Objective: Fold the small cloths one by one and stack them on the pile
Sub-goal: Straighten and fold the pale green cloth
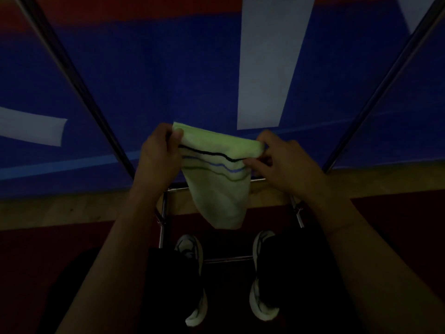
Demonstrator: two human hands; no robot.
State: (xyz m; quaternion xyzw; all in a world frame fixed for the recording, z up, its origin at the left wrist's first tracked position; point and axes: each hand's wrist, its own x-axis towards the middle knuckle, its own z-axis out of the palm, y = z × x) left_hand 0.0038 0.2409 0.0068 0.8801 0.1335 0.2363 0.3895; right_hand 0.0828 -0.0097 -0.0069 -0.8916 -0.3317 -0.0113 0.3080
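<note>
1. Left hand: fingers and thumb are curled round the upper left corner of the cloth, pinching its top edge. The forearm enters from the lower left.

2. Cloth: pale green with wavy black, blue and dark green stripes. It is held in mid-air between the two hands, in front of the person and above the feet. The top edge runs left to right, tilting slightly down toward the right. The long axis runs from this edge downward; the cloth narrows to a free lower end that hangs just above the shoes. The stripes lie across the upper part, roughly parallel to the top edge.

3. Right hand: fingers are curled and pinch the upper right corner of the cloth at the end of the black stripe.

4. Edges: the left and right side edges hang free and touch nothing. The lower end is apart from the metal frame behind it.

5. Surroundings: a blue banner with white shapes stands beyond the hands. Thin metal bars slant in from both upper corners. A tan floor strip and a dark red floor lie below. The scene is dim.
</note>
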